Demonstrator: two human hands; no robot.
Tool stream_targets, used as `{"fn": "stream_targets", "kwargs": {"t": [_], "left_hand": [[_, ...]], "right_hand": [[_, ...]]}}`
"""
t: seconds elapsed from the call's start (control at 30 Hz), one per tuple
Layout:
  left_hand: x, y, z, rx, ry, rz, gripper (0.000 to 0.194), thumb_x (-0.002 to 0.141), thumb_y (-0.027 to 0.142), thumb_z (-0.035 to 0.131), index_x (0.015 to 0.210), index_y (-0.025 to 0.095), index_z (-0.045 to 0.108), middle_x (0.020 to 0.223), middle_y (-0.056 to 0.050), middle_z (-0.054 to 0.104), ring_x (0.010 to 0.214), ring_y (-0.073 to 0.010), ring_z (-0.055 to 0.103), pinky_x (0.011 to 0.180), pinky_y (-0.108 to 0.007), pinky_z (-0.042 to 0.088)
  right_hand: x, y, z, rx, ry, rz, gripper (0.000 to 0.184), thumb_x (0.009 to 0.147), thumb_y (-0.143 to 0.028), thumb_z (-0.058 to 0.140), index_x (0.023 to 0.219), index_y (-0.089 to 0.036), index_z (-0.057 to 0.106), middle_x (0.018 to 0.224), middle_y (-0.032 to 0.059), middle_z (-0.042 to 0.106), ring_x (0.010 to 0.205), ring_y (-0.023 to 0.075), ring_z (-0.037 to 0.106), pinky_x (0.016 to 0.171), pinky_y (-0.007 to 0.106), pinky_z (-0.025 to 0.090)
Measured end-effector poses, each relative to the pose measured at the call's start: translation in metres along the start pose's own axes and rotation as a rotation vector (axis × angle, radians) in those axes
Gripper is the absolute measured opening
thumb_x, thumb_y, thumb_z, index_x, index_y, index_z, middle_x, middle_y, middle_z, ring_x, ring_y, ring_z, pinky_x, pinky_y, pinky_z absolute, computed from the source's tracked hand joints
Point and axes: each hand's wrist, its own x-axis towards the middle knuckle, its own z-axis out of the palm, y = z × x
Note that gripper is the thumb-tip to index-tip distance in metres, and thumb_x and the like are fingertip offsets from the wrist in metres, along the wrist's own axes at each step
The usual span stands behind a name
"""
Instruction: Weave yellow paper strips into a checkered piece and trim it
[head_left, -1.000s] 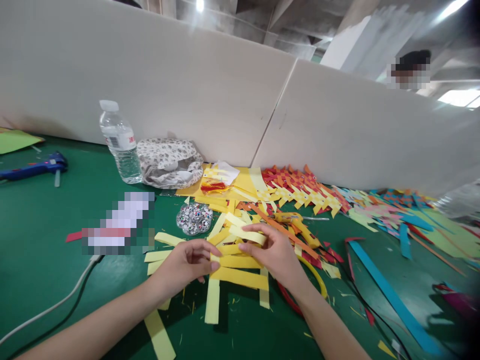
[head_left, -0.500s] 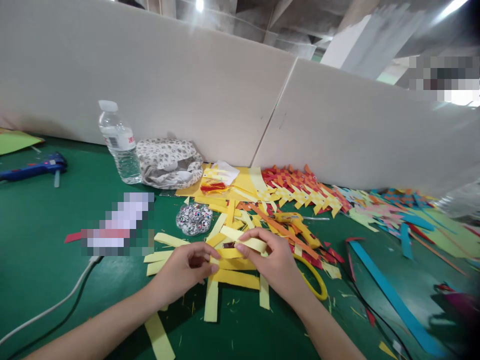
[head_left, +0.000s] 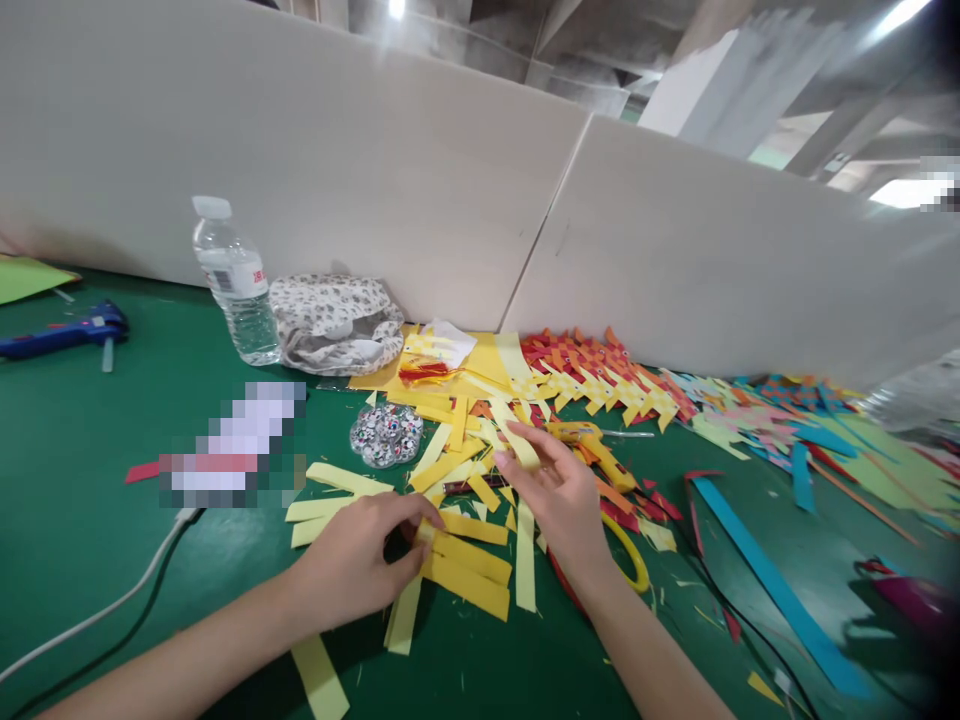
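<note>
Between the thumb and index finger of my left hand [head_left: 358,558], several yellow paper strips [head_left: 474,582] are pinched at their left ends, fanned slightly to the right. A pale yellow strip [head_left: 403,622] hangs down below the pinch, crossing them. My right hand [head_left: 561,505] is raised a little beyond, closed on another pale yellow paper strip [head_left: 523,448] between thumb and fingers. Under and between the hands lie loose yellow strips [head_left: 448,465] and a dark, slim tool [head_left: 459,488], its kind unclear. Yellow-handled scissors [head_left: 628,555] are partly hidden behind my right wrist.
A yellow glue gun [head_left: 600,450] lies right of the strips. Round packs of googly eyes [head_left: 386,435], a water bottle [head_left: 238,290] and a cloth bag [head_left: 337,325] stand farther back. Woven paper fish [head_left: 592,370] are piled along the partition [head_left: 450,200]. A blue glue gun [head_left: 67,332] is far left.
My right hand has moved up and away from the pinched strips, carrying the pale strip. The yellow strips in my left hand have tilted, their right ends now lower.
</note>
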Motion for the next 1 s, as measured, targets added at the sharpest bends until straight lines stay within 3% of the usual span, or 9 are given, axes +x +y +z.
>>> {"fn": "stream_targets", "kwargs": {"t": [0.13, 0.23, 0.37, 0.43, 0.5, 0.63, 0.8, 0.87, 1.0], "left_hand": [[0.0, 0.0, -0.007, 0.315, 0.024, 0.138, 0.031, 0.081, 0.026, 0.046, 0.111, 0.026, 0.052, 0.084, -0.004, 0.062, 0.074, -0.021, 0.058, 0.059, -0.028, 0.041], [0.001, 0.002, -0.014, 0.421, 0.094, 0.144, 0.029, 0.084, 0.038, 0.043, 0.109, 0.025, 0.053, 0.085, -0.005, 0.062, 0.079, -0.0238, 0.057, 0.058, -0.029, 0.041], [0.003, 0.008, -0.021, 0.155, 0.241, 0.006, 0.044, 0.077, 0.048, 0.053, 0.113, 0.024, 0.045, 0.107, -0.007, 0.056, 0.087, -0.0227, 0.055, 0.06, -0.028, 0.044], [0.004, 0.01, -0.021, -0.046, 0.212, -0.031, 0.051, 0.074, 0.046, 0.059, 0.117, 0.025, 0.041, 0.115, -0.007, 0.052, 0.091, -0.0217, 0.054, 0.058, -0.026, 0.046], [0.005, 0.012, -0.019, -0.169, 0.174, -0.048, 0.044, 0.074, 0.042, 0.06, 0.112, 0.025, 0.045, 0.109, -0.006, 0.055, 0.087, -0.0195, 0.055, 0.054, -0.023, 0.045], [0.008, 0.014, -0.016, -0.277, 0.118, -0.069, 0.018, 0.08, 0.039, 0.055, 0.079, 0.02, 0.055, 0.069, 0.001, 0.059, 0.062, -0.0131, 0.054, 0.048, -0.02, 0.039], [0.007, 0.014, -0.017, -0.322, 0.105, -0.077, 0.021, 0.078, 0.039, 0.058, 0.072, 0.019, 0.056, 0.064, 0.002, 0.059, 0.057, -0.0116, 0.053, 0.048, -0.02, 0.039], [0.007, 0.013, -0.017, -0.283, 0.096, -0.056, 0.02, 0.079, 0.038, 0.057, 0.072, 0.02, 0.056, 0.063, 0.002, 0.059, 0.056, -0.0114, 0.053, 0.048, -0.02, 0.039], [0.01, 0.01, -0.017, -0.21, 0.088, -0.046, 0.019, 0.081, 0.038, 0.053, 0.074, 0.02, 0.056, 0.065, 0.001, 0.06, 0.058, -0.0122, 0.054, 0.05, -0.021, 0.04]], "right_hand": [[0.002, 0.004, 0.0, -0.011, -0.043, -0.017, 0.034, 0.073, -0.031, 0.064, 0.105, -0.022, 0.06, 0.11, 0.0068, 0.063, 0.094, 0.0215, 0.061, 0.081, 0.035, 0.051], [0.0, 0.005, -0.002, 0.006, -0.178, -0.038, 0.027, 0.076, -0.029, 0.06, 0.102, -0.022, 0.062, 0.102, 0.0064, 0.065, 0.085, 0.0199, 0.064, 0.076, 0.035, 0.052], [-0.007, -0.003, -0.003, 0.038, -0.529, -0.088, 0.022, 0.078, -0.021, 0.056, 0.098, -0.024, 0.064, 0.099, 0.0031, 0.066, 0.083, 0.0174, 0.065, 0.075, 0.031, 0.052], [-0.011, -0.01, -0.001, -0.018, -0.641, -0.097, 0.025, 0.079, -0.018, 0.053, 0.1, -0.025, 0.064, 0.098, 0.0014, 0.066, 0.082, 0.0163, 0.064, 0.074, 0.029, 0.051], [-0.014, -0.015, 0.002, -0.026, -0.687, -0.067, 0.028, 0.079, -0.016, 0.05, 0.103, -0.025, 0.061, 0.097, 0.0009, 0.066, 0.079, 0.0156, 0.064, 0.073, 0.028, 0.05], [-0.015, -0.014, 0.008, -0.081, -0.578, -0.046, 0.026, 0.082, -0.015, 0.043, 0.103, -0.024, 0.056, 0.084, -0.0004, 0.065, 0.076, 0.0158, 0.062, 0.07, 0.028, 0.048], [-0.006, -0.007, 0.005, -0.373, -0.232, -0.331, 0.018, 0.084, -0.031, 0.049, 0.079, -0.021, 0.064, 0.089, 0.0038, 0.06, 0.087, 0.0203, 0.056, 0.079, 0.032, 0.041], [0.0, -0.007, -0.001, -0.406, -0.166, -0.291, 0.022, 0.082, -0.037, 0.052, 0.075, -0.021, 0.065, 0.08, 0.0031, 0.057, 0.076, 0.0186, 0.055, 0.069, 0.03, 0.041], [0.008, -0.007, -0.013, -0.236, -0.161, -0.025, 0.026, 0.076, -0.044, 0.058, 0.072, -0.019, 0.066, 0.063, -0.0004, 0.052, 0.055, 0.0137, 0.047, 0.052, 0.026, 0.036]]}}
